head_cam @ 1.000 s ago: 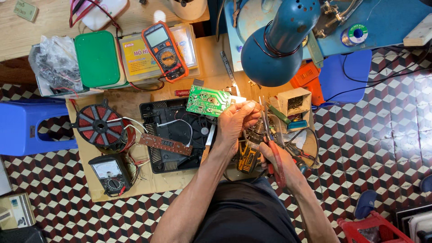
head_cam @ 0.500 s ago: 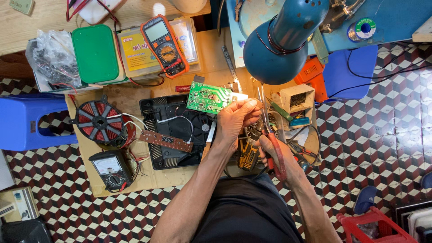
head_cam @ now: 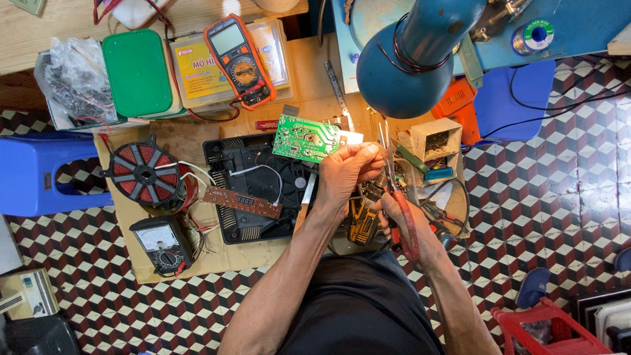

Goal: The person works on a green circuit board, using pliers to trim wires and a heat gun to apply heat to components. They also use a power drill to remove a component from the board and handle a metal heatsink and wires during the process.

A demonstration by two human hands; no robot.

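The left hand (head_cam: 345, 172) pinches a small green rectangular circuit board (head_cam: 305, 138) — dotted with white markings — above the black plastic casing (head_cam: 253, 187). The right hand (head_cam: 404, 217) grips red-handled pliers (head_cam: 402, 207), fingers wrapped round — tips up.

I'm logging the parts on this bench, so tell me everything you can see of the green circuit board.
The green circuit board is a small rectangle, component side up, studded with small parts, some white. It is tilted, held up over the open black appliance casing beneath the blue lamp. The left hand pinches its right edge, where lamplight glares. Nothing else visibly touches it.
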